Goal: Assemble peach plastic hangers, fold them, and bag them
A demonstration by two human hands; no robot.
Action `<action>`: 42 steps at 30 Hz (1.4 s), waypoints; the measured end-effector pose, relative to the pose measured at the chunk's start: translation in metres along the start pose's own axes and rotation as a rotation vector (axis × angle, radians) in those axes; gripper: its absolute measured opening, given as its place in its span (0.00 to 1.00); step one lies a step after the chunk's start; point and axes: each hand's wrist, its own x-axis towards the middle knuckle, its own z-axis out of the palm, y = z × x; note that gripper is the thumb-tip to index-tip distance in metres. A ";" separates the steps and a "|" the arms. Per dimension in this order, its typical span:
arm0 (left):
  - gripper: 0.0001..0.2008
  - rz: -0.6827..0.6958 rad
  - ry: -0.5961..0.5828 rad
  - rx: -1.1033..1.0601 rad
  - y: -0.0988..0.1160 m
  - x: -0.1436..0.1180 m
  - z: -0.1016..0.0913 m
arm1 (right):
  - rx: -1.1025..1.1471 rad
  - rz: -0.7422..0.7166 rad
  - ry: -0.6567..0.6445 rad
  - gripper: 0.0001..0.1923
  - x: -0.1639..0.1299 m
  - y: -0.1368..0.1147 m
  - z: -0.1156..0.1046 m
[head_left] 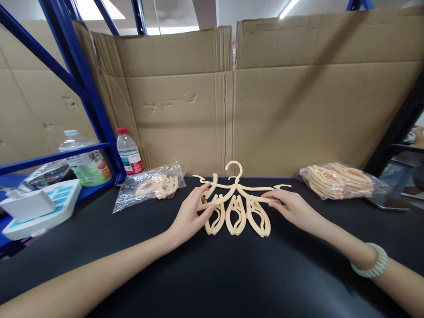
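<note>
A cream plastic hanger (236, 187) with a hook on top lies flat on the black table (212, 274), with three looped clip pieces (236, 216) hanging below its arms. My left hand (192, 216) pinches the hanger's left arm near the leftmost loop. My right hand (291, 207) presses its fingertips on the right arm. A pale bead bracelet (371, 261) is on my right wrist.
A clear bag of the same cream pieces (338, 179) sits at the right, a smaller bag (155, 185) at the left. Two bottles (130, 152) (86, 163) and a white-blue tray (39, 207) stand by the blue rack (86, 84). Cardboard sheets (232, 97) wall the back.
</note>
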 end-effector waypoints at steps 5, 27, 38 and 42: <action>0.15 0.053 -0.059 0.052 -0.004 -0.001 0.002 | -0.117 -0.067 0.055 0.13 -0.001 -0.001 -0.003; 0.17 -0.045 -0.072 -0.101 -0.002 0.000 -0.002 | -0.175 -0.026 0.355 0.16 0.000 -0.019 -0.012; 0.15 -0.332 0.034 -0.469 0.006 0.004 -0.001 | 0.593 0.227 0.268 0.19 0.006 -0.013 -0.003; 0.13 -0.427 0.134 -0.711 0.012 0.007 -0.001 | 0.670 0.303 0.271 0.19 0.006 -0.015 -0.009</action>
